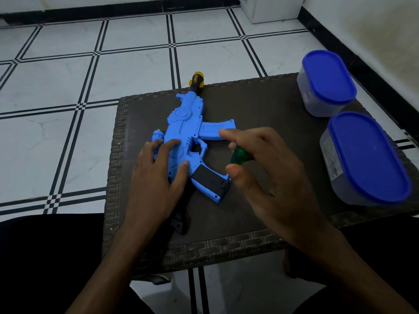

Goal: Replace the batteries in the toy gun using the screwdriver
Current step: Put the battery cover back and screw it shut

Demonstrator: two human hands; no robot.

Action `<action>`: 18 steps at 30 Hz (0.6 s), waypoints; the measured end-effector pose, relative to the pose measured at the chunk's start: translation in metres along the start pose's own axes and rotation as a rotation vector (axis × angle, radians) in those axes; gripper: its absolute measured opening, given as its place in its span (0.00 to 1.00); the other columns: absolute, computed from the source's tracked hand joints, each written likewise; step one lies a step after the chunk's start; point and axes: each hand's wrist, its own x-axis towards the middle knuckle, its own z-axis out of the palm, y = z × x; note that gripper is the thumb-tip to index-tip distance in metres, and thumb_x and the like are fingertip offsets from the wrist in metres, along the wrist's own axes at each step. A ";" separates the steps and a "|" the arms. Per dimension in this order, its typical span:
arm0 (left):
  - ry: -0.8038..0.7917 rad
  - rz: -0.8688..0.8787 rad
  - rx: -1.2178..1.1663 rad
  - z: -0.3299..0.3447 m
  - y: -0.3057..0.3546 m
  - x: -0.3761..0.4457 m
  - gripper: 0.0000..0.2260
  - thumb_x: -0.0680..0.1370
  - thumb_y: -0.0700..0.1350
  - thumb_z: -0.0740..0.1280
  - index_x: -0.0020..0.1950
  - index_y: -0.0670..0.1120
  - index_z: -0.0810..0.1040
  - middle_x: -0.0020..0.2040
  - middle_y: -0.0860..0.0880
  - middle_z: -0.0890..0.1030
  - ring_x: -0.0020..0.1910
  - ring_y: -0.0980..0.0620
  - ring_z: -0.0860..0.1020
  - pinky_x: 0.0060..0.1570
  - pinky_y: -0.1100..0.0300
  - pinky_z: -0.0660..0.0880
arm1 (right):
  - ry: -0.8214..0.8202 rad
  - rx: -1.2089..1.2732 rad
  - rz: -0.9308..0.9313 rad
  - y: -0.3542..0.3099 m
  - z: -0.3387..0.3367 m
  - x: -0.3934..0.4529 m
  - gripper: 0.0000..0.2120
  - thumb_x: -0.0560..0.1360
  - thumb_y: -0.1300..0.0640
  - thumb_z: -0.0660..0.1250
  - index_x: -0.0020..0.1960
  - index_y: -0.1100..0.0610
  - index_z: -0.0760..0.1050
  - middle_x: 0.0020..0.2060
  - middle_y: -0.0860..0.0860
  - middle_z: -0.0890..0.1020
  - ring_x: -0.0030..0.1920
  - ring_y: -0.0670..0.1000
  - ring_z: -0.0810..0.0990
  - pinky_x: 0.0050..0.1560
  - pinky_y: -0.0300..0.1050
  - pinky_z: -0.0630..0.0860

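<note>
A blue toy gun (184, 128) lies flat on a dark brown woven table (260, 105), its black and yellow muzzle pointing away past the far edge. The grip shows a black battery cover (207, 180). My left hand (158, 175) presses flat on the gun's rear body, fingers spread. My right hand (265, 168) hovers just right of the grip, fingertips pinched around the green translucent handle of a screwdriver (239, 156). The screwdriver's shaft and tip are hidden behind my fingers.
Two clear plastic containers with blue lids stand on the table's right side, one at the far corner (326, 83) and one nearer (367, 159). White tiled floor with black lines surrounds the table. My dark-clothed legs flank its near edge.
</note>
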 end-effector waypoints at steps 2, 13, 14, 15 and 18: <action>0.003 -0.004 0.002 0.000 0.000 0.000 0.24 0.77 0.62 0.57 0.71 0.56 0.69 0.70 0.50 0.68 0.70 0.47 0.70 0.66 0.43 0.71 | 0.014 0.045 -0.019 -0.002 0.000 0.000 0.15 0.81 0.64 0.61 0.66 0.64 0.74 0.59 0.54 0.78 0.61 0.48 0.77 0.62 0.42 0.73; 0.001 -0.005 0.007 0.001 -0.001 0.000 0.23 0.77 0.61 0.58 0.71 0.57 0.69 0.71 0.51 0.68 0.70 0.48 0.70 0.65 0.42 0.72 | 0.014 0.059 0.009 -0.003 -0.002 0.001 0.13 0.81 0.62 0.60 0.63 0.62 0.77 0.56 0.52 0.77 0.59 0.45 0.76 0.61 0.38 0.71; 0.003 -0.002 0.008 0.001 -0.001 0.000 0.23 0.77 0.61 0.58 0.71 0.57 0.69 0.71 0.50 0.68 0.70 0.48 0.70 0.65 0.42 0.71 | 0.019 0.069 0.006 -0.004 -0.001 0.001 0.14 0.81 0.64 0.59 0.64 0.63 0.76 0.58 0.53 0.77 0.62 0.46 0.76 0.64 0.40 0.71; 0.003 -0.003 0.010 0.001 0.000 0.000 0.23 0.77 0.61 0.58 0.71 0.57 0.69 0.71 0.50 0.68 0.70 0.48 0.70 0.65 0.42 0.71 | 0.034 0.073 0.004 -0.004 -0.001 0.000 0.14 0.81 0.67 0.59 0.64 0.64 0.76 0.59 0.54 0.78 0.63 0.47 0.76 0.64 0.43 0.72; 0.001 -0.007 0.013 0.000 0.001 0.000 0.24 0.77 0.61 0.58 0.72 0.56 0.69 0.71 0.50 0.68 0.70 0.48 0.69 0.65 0.42 0.71 | 0.072 0.133 0.043 -0.004 -0.001 0.001 0.15 0.78 0.69 0.65 0.64 0.62 0.76 0.53 0.54 0.80 0.55 0.50 0.81 0.57 0.45 0.78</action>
